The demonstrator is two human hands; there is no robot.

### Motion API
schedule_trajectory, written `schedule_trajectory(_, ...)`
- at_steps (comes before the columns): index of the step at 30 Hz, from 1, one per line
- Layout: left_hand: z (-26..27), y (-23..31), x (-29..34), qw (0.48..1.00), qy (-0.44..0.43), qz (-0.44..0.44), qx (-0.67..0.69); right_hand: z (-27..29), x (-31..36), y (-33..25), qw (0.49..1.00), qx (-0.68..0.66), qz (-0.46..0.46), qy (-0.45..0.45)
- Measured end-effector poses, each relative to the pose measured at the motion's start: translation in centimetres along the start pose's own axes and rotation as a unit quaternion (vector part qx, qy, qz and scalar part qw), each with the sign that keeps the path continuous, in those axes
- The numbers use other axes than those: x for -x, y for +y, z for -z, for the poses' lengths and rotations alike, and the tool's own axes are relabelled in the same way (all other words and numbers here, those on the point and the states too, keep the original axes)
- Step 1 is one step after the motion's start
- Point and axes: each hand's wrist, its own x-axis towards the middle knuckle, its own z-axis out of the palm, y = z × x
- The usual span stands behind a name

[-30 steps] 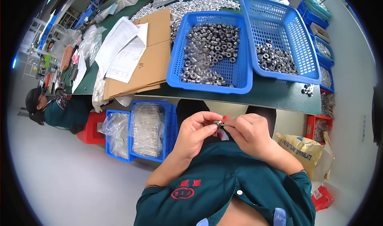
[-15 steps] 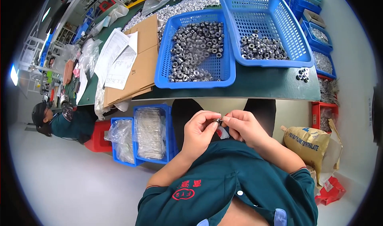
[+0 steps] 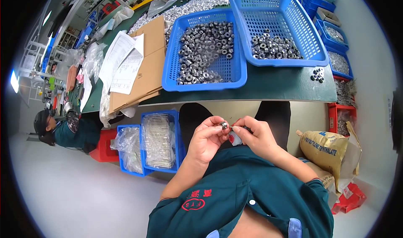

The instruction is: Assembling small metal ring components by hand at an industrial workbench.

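Above my lap, my left hand (image 3: 205,142) pinches a small shiny metal bushing (image 3: 224,124) between thumb and fingertips. Close beside it, my right hand (image 3: 259,136) is closed around a thin tool, its handle mostly hidden in the fingers. The slim tip points toward the bushing; whether it touches cannot be made out. On the bench ahead, a blue basket (image 3: 168,76) holds many similar metal bushings (image 3: 205,49). A second blue basket (image 3: 289,62), its edge overlapping the first, has a smaller heap of bushings (image 3: 275,47). Several more bushings (image 3: 317,75) lie on the green bench (image 3: 289,85).
Cardboard (image 3: 153,49) and paper sheets (image 3: 121,70) lie left of the baskets. Blue crates (image 3: 180,143) of metal rods stand below the bench. At right are stacked blue bins (image 3: 341,66), a red bin (image 3: 333,120) and a yellow sack (image 3: 323,145). A co-worker (image 3: 69,131) sits far left.
My left hand has turned, bringing the bushing into clearer view at its fingertips. My right hand has shifted slightly, and the tool's thin tip now shows. The view has moved a little.
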Motion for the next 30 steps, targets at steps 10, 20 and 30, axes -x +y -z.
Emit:
schedule_trajectory(10, -0.8, -1.4, 1.3, 0.986, 0.037, -0.114, -0.114, -1.5, 0.1, 1.1, 0.928, 0.243, 0.268, 0.087)
schedule_trajectory(20, -1.9, -1.6, 1.7, 0.952, 0.017, -0.213, -0.220, -1.3, 1.3, -1.8, 0.999, -0.032, -0.017, 0.023)
schedule_trajectory(30, -8.3, 1.8, -1.1, 0.780, -0.079, -0.324, -0.529, 3.4, 1.0, -0.2, 0.884, -0.453, -0.108, -0.032)
